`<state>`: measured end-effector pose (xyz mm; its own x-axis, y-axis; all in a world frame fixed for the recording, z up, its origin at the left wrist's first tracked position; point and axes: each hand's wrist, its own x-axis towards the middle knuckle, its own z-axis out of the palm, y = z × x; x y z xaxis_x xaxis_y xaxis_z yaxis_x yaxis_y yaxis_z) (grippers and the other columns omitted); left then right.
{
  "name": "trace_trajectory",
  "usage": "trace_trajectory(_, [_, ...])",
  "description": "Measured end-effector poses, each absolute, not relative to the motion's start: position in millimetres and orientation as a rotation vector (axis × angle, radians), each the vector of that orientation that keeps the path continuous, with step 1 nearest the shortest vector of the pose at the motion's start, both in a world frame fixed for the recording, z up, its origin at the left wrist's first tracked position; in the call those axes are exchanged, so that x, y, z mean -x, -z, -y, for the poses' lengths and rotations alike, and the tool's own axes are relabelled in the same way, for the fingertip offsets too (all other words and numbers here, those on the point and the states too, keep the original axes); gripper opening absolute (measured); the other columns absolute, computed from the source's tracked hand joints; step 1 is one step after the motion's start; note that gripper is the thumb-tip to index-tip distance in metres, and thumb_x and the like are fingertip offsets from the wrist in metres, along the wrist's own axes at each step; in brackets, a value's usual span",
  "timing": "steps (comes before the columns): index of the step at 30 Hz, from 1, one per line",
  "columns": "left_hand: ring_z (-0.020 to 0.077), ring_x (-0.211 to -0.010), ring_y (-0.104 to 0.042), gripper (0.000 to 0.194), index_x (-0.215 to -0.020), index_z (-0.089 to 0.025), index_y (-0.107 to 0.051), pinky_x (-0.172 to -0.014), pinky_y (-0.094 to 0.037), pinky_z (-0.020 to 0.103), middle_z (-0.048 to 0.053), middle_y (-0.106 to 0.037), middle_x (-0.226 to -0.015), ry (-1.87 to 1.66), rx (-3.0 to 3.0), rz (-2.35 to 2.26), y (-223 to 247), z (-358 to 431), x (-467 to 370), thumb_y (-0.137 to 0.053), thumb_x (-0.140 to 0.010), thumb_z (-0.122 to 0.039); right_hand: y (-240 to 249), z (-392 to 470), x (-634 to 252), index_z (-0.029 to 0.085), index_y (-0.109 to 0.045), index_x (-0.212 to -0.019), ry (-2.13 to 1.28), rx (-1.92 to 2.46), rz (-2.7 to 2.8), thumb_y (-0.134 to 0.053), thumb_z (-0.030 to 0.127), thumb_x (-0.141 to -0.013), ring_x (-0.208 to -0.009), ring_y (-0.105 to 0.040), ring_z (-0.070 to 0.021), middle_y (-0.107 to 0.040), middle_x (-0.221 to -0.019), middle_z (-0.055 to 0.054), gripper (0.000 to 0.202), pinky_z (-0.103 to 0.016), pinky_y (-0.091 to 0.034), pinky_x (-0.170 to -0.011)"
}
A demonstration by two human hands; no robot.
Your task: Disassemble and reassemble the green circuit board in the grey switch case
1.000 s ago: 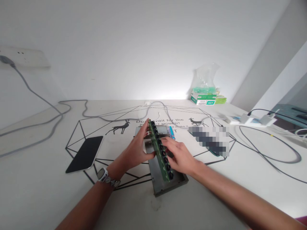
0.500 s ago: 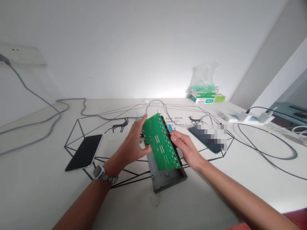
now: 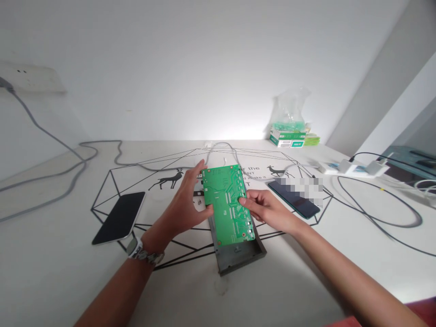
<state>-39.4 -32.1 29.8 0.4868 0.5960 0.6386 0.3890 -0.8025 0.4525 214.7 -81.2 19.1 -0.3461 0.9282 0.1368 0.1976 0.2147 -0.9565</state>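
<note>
Head view: you've got the green board [image 3: 227,204] held w/ both hands, solder side up, flat-ish and facing you. Its long axis runs away from you, far end a bit to the left, near end a bit to the right. It sits right over the grey metal case [image 3: 238,256], which lies on the table [image 3: 68,272] w/ the same long axis. The near end of the case sticks out past the board, toward you.

Your left hand [image 3: 185,204] is on the board's left long edge. It's curled round it, thumb on the near side, fingers up by the far corner. Holding, not wide open.

Your right hand [image 3: 265,209] is on the right long edge, about the middle. Thumb tip presses on top of the board, the other fingers tuck below. Closed on the board too.

So both hands are about equally near, one per side, board between them.

Other stuff: a dark phone [image 3: 119,218] lies to the left, well apart. A 2nd phone [image 3: 293,202] lies to the right, near your right hand. Cables [image 3: 378,213] loop further right.
</note>
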Motion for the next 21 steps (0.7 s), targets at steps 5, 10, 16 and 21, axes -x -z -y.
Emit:
trace_trajectory(5, [0.0271,-0.115,-0.055,0.106,-0.160,-0.024,-0.008,-0.092,-0.050,0.043,0.015,-0.053,-0.132,-1.154,-2.288,-0.926,-31,34,40,-0.072,-0.075,-0.020,-19,81,-212,0.022,-0.044,-0.072,-1.245,1.052,1.612,-0.059,0.060,-0.091,-0.041,-0.042,-0.0088,-0.049,-0.052,0.007,0.045,-0.023,-0.031,-0.044])
trace_trajectory(10, [0.0153,-0.070,-0.057,0.088,-0.156,-0.020,-0.017,-0.070,-0.047,0.032,-0.001,-0.062,-0.078,-0.975,-1.943,-0.819,-38,40,39,-0.062,-0.080,-0.018,-17,80,-208,0.022,-0.043,-0.070,-1.238,1.045,1.595,-0.062,0.061,-0.088,-0.040,-0.046,-0.0083,-0.054,-0.053,0.006,0.047,-0.022,-0.033,-0.042])
trace_trajectory(16, [0.0143,-0.056,-0.052,0.074,-0.145,-0.013,-0.033,-0.060,-0.040,0.029,-0.005,-0.059,-0.059,-0.897,-1.666,-0.706,-43,42,37,-0.055,-0.075,-0.020,-17,81,-206,0.022,-0.055,-0.085,-1.279,1.066,1.555,-0.063,0.059,-0.087,-0.034,-0.039,-0.0077,-0.048,-0.043,0.010,0.038,-0.020,-0.033,-0.037])
trace_trajectory(21, [0.0169,-0.053,-0.052,0.070,-0.142,-0.009,-0.033,-0.060,-0.039,0.033,-0.002,-0.062,-0.058,-0.946,-1.584,-0.596,-44,39,37,-0.051,-0.077,-0.027,-20,83,-205,0.019,-0.061,-0.086,-1.275,1.047,1.505,-0.067,0.056,-0.086,-0.037,-0.049,-0.0089,-0.058,-0.048,0.006,0.037,-0.020,-0.039,-0.038])
